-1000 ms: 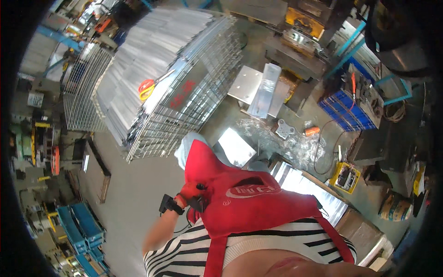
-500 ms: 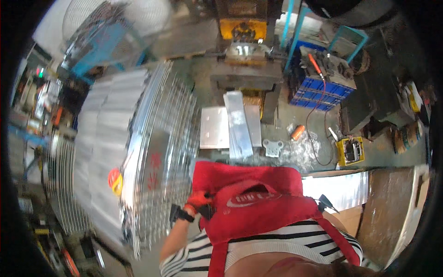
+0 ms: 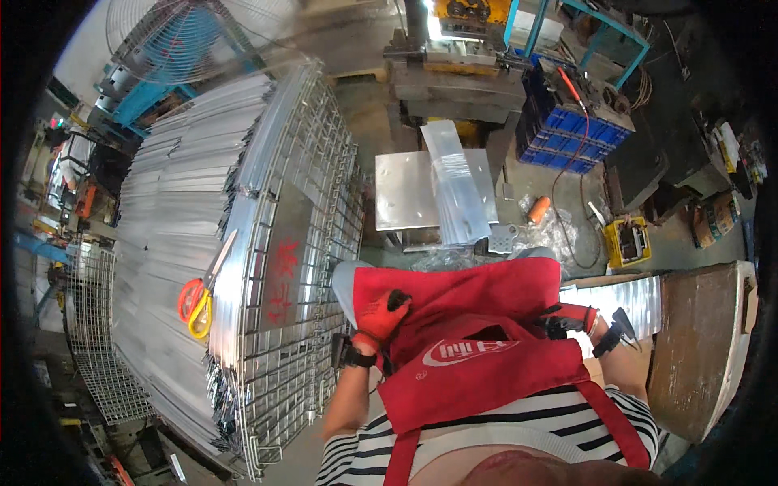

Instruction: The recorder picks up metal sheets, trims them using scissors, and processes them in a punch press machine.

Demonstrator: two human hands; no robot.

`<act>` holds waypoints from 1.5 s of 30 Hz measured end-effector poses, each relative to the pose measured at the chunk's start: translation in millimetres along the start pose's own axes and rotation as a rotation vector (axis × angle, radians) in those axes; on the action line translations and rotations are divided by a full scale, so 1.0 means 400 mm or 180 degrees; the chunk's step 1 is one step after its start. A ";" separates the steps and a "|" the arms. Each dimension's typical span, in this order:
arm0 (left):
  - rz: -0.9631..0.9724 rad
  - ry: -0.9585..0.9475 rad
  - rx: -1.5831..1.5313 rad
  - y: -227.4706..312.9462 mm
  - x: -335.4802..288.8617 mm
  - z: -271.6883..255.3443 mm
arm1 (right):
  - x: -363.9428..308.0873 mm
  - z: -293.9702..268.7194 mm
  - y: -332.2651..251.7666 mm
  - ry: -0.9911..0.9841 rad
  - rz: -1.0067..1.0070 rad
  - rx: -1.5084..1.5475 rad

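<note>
We've got both gloved hands on the soft, light red apron (image 3: pixel 478 340) at our front, left hand (image 3: pixel 381 317) pinching its left edge, right hand (image 3: pixel 567 317) gripping the right edge; it gathers easily.

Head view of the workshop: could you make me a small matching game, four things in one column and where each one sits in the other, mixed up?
Things:
1. scissors
2. left hand
3. blue crate
4. fan

Places:
A. far right, beside the press machine
B. on the red apron's left edge
C. upper left, behind the wire cage
D. lying on the stacked metal strips

Pairs: 1-D, 2-B, 3-A, 4-C
</note>
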State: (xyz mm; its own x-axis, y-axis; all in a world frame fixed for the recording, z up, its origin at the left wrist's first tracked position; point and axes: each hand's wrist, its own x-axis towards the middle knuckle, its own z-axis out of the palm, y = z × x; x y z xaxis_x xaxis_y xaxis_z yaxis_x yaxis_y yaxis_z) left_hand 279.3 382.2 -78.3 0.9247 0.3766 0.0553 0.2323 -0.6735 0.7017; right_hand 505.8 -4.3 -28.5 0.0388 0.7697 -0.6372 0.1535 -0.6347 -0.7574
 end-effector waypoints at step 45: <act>-0.0641 0.0099 0.1717 -0.070 0.768 0.206 | 0.458 -1.589 0.221 0.5612 0.1858 -0.2396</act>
State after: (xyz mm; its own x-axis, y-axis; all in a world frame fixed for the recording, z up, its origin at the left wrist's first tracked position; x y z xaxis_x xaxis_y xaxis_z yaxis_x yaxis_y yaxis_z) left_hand 581.7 464.1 -139.5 0.8390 0.5440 -0.0152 0.5312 -0.8126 0.2395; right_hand 1154.0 123.9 -121.5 0.9019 0.0262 0.4311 0.0530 -0.9973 -0.0503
